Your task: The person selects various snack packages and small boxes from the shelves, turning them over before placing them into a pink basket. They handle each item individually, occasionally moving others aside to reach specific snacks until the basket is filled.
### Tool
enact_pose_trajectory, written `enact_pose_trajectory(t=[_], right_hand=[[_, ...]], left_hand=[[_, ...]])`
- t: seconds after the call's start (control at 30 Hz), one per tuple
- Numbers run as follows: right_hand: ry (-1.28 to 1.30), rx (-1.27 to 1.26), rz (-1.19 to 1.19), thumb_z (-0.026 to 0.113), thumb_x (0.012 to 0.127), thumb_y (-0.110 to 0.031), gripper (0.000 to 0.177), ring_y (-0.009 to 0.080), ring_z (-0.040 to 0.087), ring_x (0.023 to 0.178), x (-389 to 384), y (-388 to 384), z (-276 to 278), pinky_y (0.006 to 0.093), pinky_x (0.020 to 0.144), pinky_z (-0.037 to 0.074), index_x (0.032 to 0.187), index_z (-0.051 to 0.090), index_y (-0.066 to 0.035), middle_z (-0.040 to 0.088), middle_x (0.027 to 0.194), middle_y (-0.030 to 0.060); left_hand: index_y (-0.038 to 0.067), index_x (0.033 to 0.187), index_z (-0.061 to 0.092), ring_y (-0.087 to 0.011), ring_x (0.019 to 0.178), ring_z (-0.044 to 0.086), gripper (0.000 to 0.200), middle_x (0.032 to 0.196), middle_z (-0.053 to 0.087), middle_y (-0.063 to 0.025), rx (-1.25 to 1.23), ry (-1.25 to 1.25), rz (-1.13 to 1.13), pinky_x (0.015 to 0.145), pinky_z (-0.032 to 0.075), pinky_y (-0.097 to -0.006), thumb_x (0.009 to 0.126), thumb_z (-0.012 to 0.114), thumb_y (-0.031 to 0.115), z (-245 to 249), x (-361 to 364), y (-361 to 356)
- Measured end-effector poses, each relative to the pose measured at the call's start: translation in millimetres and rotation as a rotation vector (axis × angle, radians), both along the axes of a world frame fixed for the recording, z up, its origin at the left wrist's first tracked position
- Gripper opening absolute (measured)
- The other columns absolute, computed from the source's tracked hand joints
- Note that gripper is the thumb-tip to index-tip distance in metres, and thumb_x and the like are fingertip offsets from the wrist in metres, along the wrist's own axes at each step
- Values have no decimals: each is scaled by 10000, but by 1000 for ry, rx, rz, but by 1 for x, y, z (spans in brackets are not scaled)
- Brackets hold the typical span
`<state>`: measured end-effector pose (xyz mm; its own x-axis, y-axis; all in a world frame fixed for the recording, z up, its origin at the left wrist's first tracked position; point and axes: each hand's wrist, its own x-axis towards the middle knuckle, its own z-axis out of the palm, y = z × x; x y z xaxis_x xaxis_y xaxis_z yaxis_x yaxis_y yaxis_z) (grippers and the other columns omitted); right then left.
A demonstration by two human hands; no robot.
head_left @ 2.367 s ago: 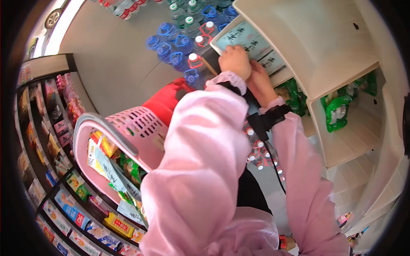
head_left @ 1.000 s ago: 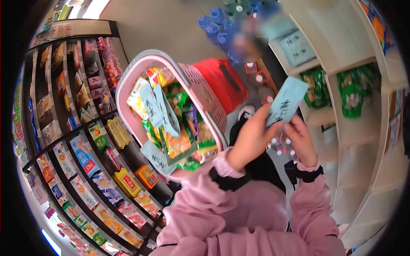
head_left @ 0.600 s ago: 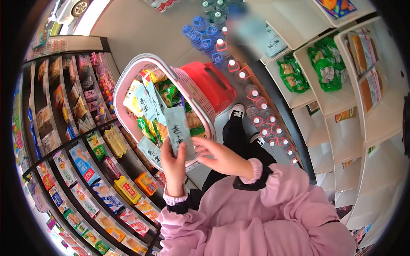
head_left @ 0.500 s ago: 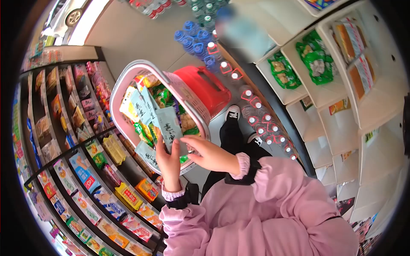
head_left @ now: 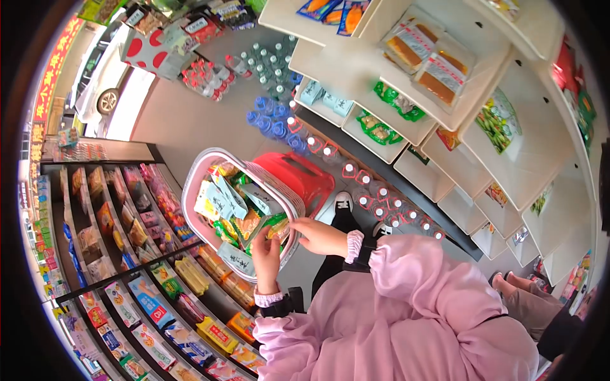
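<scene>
A pink-and-white shopping basket [head_left: 192, 222] stands in front of me, filled with snack packets. Pale blue packets with dark writing [head_left: 227, 202] lie on top, among yellow and green ones. My left hand [head_left: 266, 259] is over the basket's near side, its fingers closed at the lower edge of an orange-and-green snack packet [head_left: 248, 226]. My right hand [head_left: 323, 238] reaches over the basket's right rim. Its thumb and fingers pinch together beside that packet; what lies between them is too small to tell.
A red plastic stool [head_left: 304, 184] stands behind the basket. Shelves of packaged snacks [head_left: 159, 298] run along the left. White bins [head_left: 424, 174] with packets rise on the right, above bottled drinks [head_left: 381, 202]. Another person's legs [head_left: 532, 301] show at lower right.
The view has shifted, bringing more right-hand bins and another person's legs into sight. The pale blue packet at my hands now lies farther back in the basket; my hands are at an orange-and-green packet.
</scene>
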<state>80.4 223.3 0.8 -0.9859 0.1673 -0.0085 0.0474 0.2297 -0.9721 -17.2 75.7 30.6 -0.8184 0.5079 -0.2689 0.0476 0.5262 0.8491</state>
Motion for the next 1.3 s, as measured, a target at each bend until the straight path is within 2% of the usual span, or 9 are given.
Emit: enact_pose_trajectory(t=[0.07,0.17,0.27,0.43,0.83,1.07,1.1,1.2,1.3], right_hand=[[-13,14,66,530,730,-55,264,330,503,958,21,1,13,375,823,409,985,516,15,529,992,183],[-55,55,101,531,762,-88,265,302,524,943,58,0,31,359,807,421,1011,511,-2,543,987,166],[-109,71,176,520,789,-101,235,273,562,873,95,3,57,338,760,444,1007,525,-12,573,932,145],[-109,-23,230,525,802,-91,220,216,591,815,138,-6,91,307,714,469,993,531,17,594,895,134],[-129,-60,275,501,838,-105,232,178,589,853,121,-36,157,282,753,466,1040,517,6,587,956,106],[-78,-256,260,522,833,-129,241,152,594,785,42,-61,104,279,699,474,1018,519,24,609,883,87],[-265,-479,245,541,838,-169,270,151,593,786,26,-63,101,281,706,479,1041,520,8,605,890,65],[-517,-690,-3,570,827,-295,412,176,571,844,-24,-74,81,282,766,470,1104,485,-2,570,968,99],[-574,-798,-216,611,754,-455,625,221,567,889,-67,-86,31,331,801,466,1095,474,50,553,983,181]], left_hand=[[2,1079,522,-63,631,510,277,727,556,-31,30,-4,-51,525,397,-194,817,549,86,1,13,-2],[2,1062,520,-86,667,539,260,772,568,-41,36,-36,-241,568,426,-213,824,539,104,25,34,-2],[-3,1059,518,-103,707,567,259,814,592,-62,56,-12,-267,604,448,-227,827,538,112,48,58,-13],[3,1042,539,-143,635,551,282,815,598,-83,-39,39,-358,594,447,-253,803,553,152,91,89,-44],[-5,1076,516,-112,705,554,286,827,589,-63,9,28,-304,634,458,-251,834,540,145,129,71,-98],[-23,1020,537,-167,702,593,269,795,603,-128,-11,-75,-136,617,469,-276,813,539,148,44,-9,-123],[-43,1046,510,-175,689,595,311,804,598,-125,47,-179,-84,605,480,-279,806,542,152,40,-19,-120],[-56,1096,465,-191,703,595,351,834,590,-118,275,-563,273,615,491,-286,809,532,135,29,-43,-102],[-22,970,479,-259,709,591,234,777,546,-95,433,-833,431,613,501,-319,818,547,142,-8,-73,-95]])
